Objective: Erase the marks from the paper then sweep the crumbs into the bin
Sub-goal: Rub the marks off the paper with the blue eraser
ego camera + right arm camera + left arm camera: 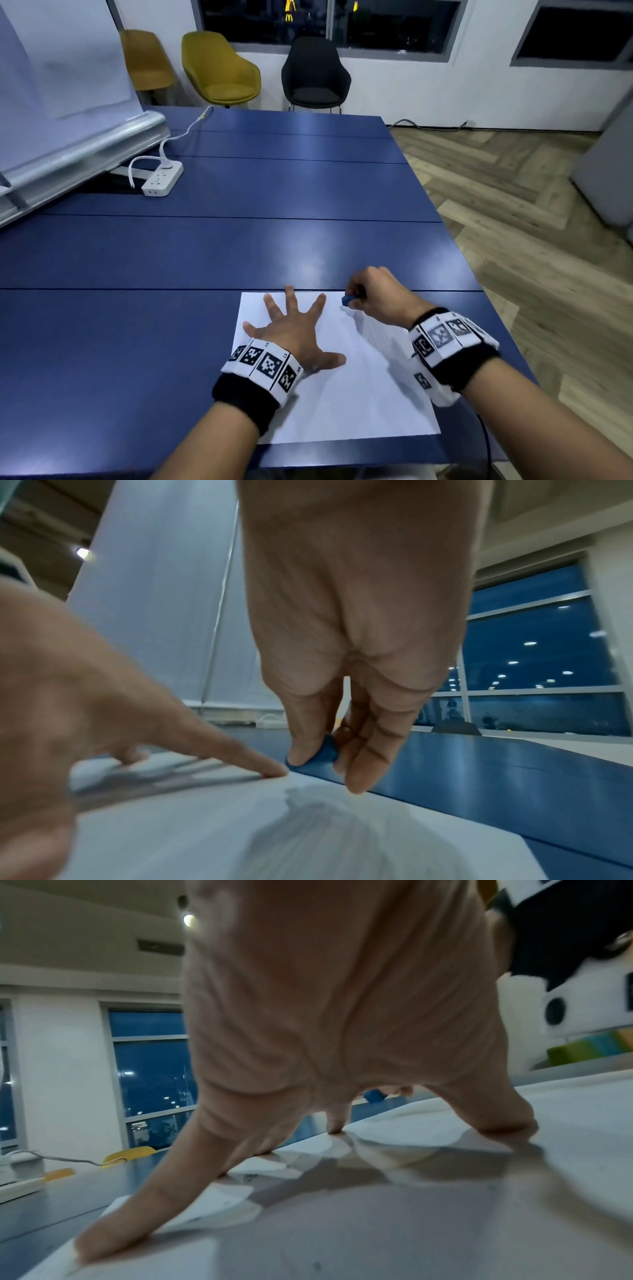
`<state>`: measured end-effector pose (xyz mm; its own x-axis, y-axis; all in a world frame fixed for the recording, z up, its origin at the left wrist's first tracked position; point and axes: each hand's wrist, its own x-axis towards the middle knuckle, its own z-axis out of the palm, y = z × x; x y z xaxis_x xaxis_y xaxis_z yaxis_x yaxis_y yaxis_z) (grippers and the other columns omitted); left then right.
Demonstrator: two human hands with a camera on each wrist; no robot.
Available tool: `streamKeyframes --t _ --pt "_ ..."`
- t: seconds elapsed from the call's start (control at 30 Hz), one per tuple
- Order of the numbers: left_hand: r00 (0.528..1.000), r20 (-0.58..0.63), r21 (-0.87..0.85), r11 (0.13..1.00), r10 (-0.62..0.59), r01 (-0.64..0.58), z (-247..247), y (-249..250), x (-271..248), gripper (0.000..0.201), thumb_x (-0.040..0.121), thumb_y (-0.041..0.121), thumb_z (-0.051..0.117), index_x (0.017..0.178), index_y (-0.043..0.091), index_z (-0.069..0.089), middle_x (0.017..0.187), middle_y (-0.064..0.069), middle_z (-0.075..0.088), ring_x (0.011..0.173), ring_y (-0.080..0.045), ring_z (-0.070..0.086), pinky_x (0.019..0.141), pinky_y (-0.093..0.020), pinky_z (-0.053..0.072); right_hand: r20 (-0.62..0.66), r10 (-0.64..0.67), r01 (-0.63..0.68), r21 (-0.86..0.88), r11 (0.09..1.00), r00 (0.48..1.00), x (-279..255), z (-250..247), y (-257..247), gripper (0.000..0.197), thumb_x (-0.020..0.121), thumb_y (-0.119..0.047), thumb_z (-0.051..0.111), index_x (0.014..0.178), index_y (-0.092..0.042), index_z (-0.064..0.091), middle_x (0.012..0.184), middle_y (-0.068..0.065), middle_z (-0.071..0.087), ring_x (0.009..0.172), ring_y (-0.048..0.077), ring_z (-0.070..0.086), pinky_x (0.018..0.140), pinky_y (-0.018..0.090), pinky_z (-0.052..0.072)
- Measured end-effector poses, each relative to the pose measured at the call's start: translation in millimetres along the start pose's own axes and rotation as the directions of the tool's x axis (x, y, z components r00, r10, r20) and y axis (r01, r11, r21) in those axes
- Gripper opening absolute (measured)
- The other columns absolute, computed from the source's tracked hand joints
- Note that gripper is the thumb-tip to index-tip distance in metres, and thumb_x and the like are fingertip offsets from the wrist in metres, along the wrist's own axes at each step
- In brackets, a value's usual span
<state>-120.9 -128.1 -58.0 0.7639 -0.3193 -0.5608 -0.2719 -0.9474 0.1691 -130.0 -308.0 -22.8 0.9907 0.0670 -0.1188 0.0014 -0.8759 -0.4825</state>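
Left hand (294,334) splayed on paper (359,387); right hand (380,294) pinching eraser (348,300).

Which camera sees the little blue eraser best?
The right wrist view. There the eraser sits close up, pinched in the right hand at the paper's far edge. The head view shows it small, poking out of the fist. The left wrist view shows only a blue bit behind the left hand.

paper (342,387) on table (171,260), power strip (162,180) far-left
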Motion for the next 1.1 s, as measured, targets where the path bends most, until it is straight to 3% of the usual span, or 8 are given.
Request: streamKeyframes --t 0.07,0.23,0.33,0.5,0.63,0.77,0.9,1.1 --pt "1.000 -0.004 -0.009 1.000 0.000 0.000 -1 1 -1 0.118 0.068 0.078 0.066 0.149 0.052 -0.016 0.157 -0.002 -0.039 0.145 -0.043 -0.028 0.103 -0.080 0.007 0.034 -0.022 0.025 -0.091 0.996 0.999 15 4 -1 0.003 0.084 -0.015 0.069 0.084 -0.013 0.070 0.084 0.000 0.068 0.080 0.020 0.063 0.067 0.030 0.052" --pt "1.000 -0.008 -0.007 1.000 0.000 0.000 -1 2 -1 0.118 0.070 0.077 0.067 0.150 0.051 -0.016 0.156 -0.004 -0.039 0.144 -0.044 -0.028 0.103 -0.080 0.006 0.151 -0.098 0.127 -0.203 0.971 0.984 26 2 -1 0.008 0.082 -0.017 0.067 0.088 -0.018 0.072 0.085 -0.005 0.065 0.084 0.015 0.057 0.074 0.037 0.053" --pt "1.000 -0.007 -0.012 1.000 0.003 -0.003 0 1 0 0.118 0.070 0.076 0.067 0.149 0.051 -0.017 0.156 -0.004 -0.040 0.144 -0.044 -0.029 0.103 -0.080 0.006 0.278 -0.105 0.166 -0.209 0.964 0.955 25 -2 -2 0.011 0.079 -0.016 0.067 0.085 -0.022 0.074 0.085 -0.007 0.068 0.083 0.014 0.061 0.071 0.035 0.053" --pt "1.000 -0.006 -0.016 1.000 0.006 -0.006 0 1 -1 0.118 0.070 0.077 0.066 0.150 0.051 -0.017 0.156 -0.004 -0.040 0.144 -0.044 -0.029 0.103 -0.080 0.006 0.183 -0.124 0.171 -0.273 0.947 0.975 33 -1 -3 0.012 0.082 -0.020 0.067 0.091 -0.020 0.073 0.083 -0.008 0.059 0.090 0.017 0.057 0.068 0.028 0.040" --pt "1.000 -0.001 -0.015 1.000 0.010 -0.010 -1 1 -1 0.118 0.070 0.077 0.066 0.150 0.050 -0.017 0.156 -0.004 -0.040 0.144 -0.044 -0.029 0.103 -0.080 0.006 0.294 -0.119 0.193 -0.236 0.952 0.948 25 -3 -3 0.012 0.078 -0.017 0.067 0.086 -0.023 0.073 0.084 -0.010 0.066 0.084 0.015 0.062 0.067 0.030 0.048" --pt "1.000 0.004 -0.016 1.000 0.010 -0.010 0 0 0 0.119 0.070 0.077 0.066 0.150 0.051 -0.017 0.156 -0.003 -0.040 0.144 -0.043 -0.029 0.104 -0.080 0.006 0.173 -0.140 0.187 -0.299 0.936 0.975 29 -2 -3 0.011 0.083 -0.019 0.065 0.092 -0.018 0.070 0.094 -0.004 0.065 0.088 0.021 0.062 0.066 0.029 0.041" --pt "1.000 0.006 -0.019 1.000 0.010 -0.010 -1 0 -1 0.119 0.070 0.077 0.067 0.150 0.051 -0.017 0.156 -0.003 -0.040 0.144 -0.043 -0.029 0.103 -0.080 0.006 0.295 -0.147 0.221 -0.234 0.947 0.944 18 -2 -1 0.013 0.080 -0.014 0.064 0.090 -0.020 0.069 0.080 -0.018 0.055 0.082 0.011 0.057 0.068 0.030 0.047" --pt "1.000 0.005 -0.010 1.000 0.009 -0.009 0 -6 -2 0.119 0.068 0.079 0.066 0.149 0.052 -0.017 0.156 0.003 -0.039 0.145 -0.042 -0.027 0.105 -0.079 0.008 0.218 -0.157 0.201 -0.199 0.959 0.963 13 2 -7 0.012 0.083 -0.016 0.062 0.091 -0.018 0.070 0.088 -0.008 0.055 0.088 0.018 0.061 0.070 0.033 0.048"
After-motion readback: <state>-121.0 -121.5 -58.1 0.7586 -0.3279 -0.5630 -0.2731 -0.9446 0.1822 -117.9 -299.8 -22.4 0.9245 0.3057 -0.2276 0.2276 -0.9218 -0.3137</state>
